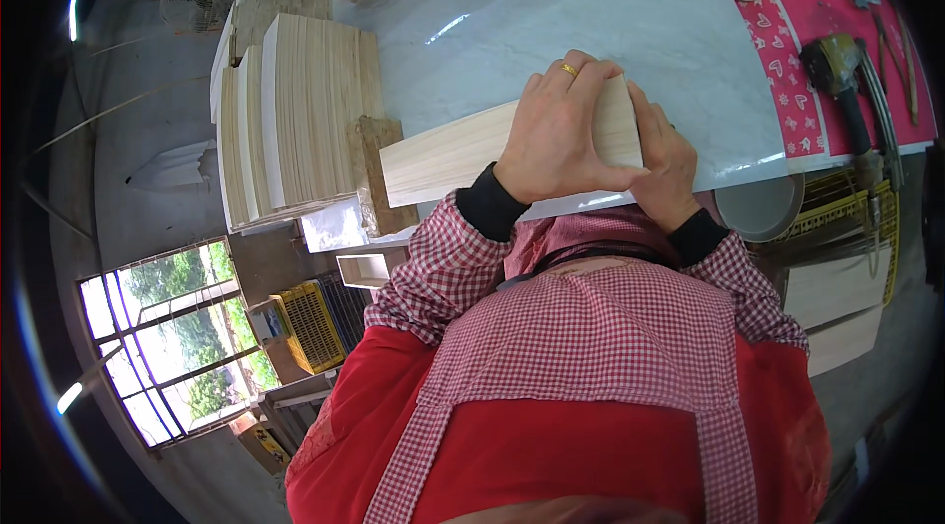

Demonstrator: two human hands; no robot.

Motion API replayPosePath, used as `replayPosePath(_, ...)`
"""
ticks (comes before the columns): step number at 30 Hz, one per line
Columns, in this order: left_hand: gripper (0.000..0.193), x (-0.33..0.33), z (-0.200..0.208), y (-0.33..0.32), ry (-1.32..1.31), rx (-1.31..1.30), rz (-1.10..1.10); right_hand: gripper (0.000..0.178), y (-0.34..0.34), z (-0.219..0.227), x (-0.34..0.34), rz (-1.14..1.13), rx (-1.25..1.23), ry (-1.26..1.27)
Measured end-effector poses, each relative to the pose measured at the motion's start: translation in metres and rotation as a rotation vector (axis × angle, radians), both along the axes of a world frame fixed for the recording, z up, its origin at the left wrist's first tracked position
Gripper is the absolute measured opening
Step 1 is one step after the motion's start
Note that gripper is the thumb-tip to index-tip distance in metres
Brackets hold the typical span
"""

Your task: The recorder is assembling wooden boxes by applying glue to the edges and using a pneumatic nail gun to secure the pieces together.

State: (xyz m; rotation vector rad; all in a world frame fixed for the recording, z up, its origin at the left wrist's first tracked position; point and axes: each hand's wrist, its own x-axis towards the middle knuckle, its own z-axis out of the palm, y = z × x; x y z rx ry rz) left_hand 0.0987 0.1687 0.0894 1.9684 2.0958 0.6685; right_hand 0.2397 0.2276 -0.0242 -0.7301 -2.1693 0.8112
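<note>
Wood stacks (pixel 325 111) stand leftmost, the farthest cut off above. The board (pixel 448 152) is at the table's (pixel 591 12) near edge, the left hand's (pixel 563 121) fingers clamped across it. The right hand (pixel 669 165) meets its end; fingertips partly hidden, grip unclear. Rightmost, a tool (pixel 842 81) lies on heart-printed cloth (pixel 802 2).

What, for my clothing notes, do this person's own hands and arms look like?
The left hand and right hand are gloveless; the left wears a gold-coloured ring. Checked red-and-white sleeves end in black cuffs, with red fabric above.
</note>
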Motion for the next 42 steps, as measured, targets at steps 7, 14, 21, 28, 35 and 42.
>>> replayPosePath(7, 0.089, 0.002, -0.001, 0.005, 0.026, -0.017, 0.014, 0.08, 0.005, 0.012, 0.005, 0.059, -0.143, 0.004)
replayPosePath(14, 0.088, 0.002, -0.002, -0.003, 0.035, -0.009, 0.012, 0.084, 0.012, 0.045, 0.014, 0.257, -0.235, 0.201)
replayPosePath(21, 0.086, 0.001, -0.003, 0.0, 0.035, -0.013, 0.02, 0.066, -0.013, 0.052, 0.053, 0.307, -0.428, 0.229)
replayPosePath(28, 0.086, -0.001, -0.002, 0.01, 0.026, 0.025, 0.024, 0.054, -0.011, 0.051, 0.056, 0.248, -0.426, 0.278)
replayPosePath(35, 0.08, 0.001, -0.006, 0.006, 0.079, 0.072, -0.061, 0.044, -0.031, 0.03, 0.058, 0.182, -0.45, 0.321)
replayPosePath(42, 0.076, 0.005, -0.001, -0.009, -0.025, 0.068, -0.026, 0.046, -0.036, 0.035, 0.062, 0.283, -0.536, 0.396)
